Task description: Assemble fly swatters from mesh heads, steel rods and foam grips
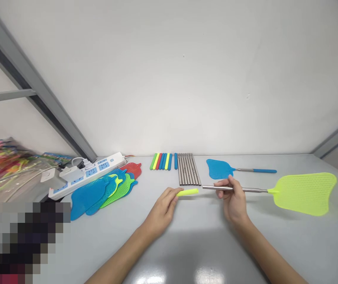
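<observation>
Pinched in my left hand is a yellow handle sleeve, its free end facing right. My right hand grips the metal rod of a yellow fly swatter, whose mesh head points right. The bare rod end and the sleeve are nearly in line, with a small gap between them. Just behind lie a row of metal rods and several coloured handle sleeves. Beyond my right hand, a blue fly swatter with a blue handle rests on the table.
Loose swatter heads in blue, green, yellow and red overlap at the left. Behind them is a white power strip with plugs and cables. Plastic bags of colourful items sit farther left. A wall closes off the table's back.
</observation>
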Demonstrator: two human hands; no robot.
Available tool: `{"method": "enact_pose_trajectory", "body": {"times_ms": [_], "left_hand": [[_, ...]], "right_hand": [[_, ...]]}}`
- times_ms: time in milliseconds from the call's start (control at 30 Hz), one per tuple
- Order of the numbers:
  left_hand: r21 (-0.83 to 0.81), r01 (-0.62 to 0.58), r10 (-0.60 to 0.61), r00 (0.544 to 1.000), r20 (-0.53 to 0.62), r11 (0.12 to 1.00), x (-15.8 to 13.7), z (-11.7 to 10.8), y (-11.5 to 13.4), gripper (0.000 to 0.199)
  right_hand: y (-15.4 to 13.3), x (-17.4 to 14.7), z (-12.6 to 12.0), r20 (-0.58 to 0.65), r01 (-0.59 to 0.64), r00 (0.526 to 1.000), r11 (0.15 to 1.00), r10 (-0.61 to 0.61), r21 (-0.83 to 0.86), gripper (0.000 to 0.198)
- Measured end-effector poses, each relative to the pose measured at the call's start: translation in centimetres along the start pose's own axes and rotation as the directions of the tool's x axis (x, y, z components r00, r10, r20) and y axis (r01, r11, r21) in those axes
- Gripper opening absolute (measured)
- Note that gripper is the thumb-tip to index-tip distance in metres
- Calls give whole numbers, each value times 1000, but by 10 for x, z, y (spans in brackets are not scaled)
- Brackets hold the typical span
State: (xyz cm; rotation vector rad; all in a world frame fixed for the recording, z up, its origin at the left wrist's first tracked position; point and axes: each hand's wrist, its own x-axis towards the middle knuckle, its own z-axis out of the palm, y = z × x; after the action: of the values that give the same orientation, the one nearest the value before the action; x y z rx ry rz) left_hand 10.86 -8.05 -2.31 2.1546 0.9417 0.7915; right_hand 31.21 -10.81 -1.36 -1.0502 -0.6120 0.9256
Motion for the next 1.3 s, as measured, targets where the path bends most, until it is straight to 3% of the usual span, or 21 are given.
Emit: {"method": "enact_pose_trajectory", "body": {"times_ms": [233,567,733,833,967,1033,1300], "left_hand": [[0,-1,1,1000,4,1000,0,0,2,34],[-34,-21,22,999,29,999,-1,-2,6,32],[-4,27,-27,998,48,1000,-3,-1,12,28],[0,61,-61,995,80,998,-6,3,21,29],[-53,94,-85,983,162,994,-10,10,34,32],[-93,123,-105,977,186,988,-11,12,38,32],[-64,163,-144,962,230,985,-12,13,37,29]], "right_hand": [[0,-3,4,84,-69,994,997,72,-40,37],[3,-2,4,74,-65,995,996,70,-66,37],[6,-3,4,114,-75,989,989,90,-125,38],[11,-6,7,216,-126,962,973,167,-192,38],[20,-13,14,420,-202,857,945,298,-258,41],[22,-16,16,462,-225,823,937,329,-267,43],[18,-22,19,511,-163,804,939,304,-302,40]]}}
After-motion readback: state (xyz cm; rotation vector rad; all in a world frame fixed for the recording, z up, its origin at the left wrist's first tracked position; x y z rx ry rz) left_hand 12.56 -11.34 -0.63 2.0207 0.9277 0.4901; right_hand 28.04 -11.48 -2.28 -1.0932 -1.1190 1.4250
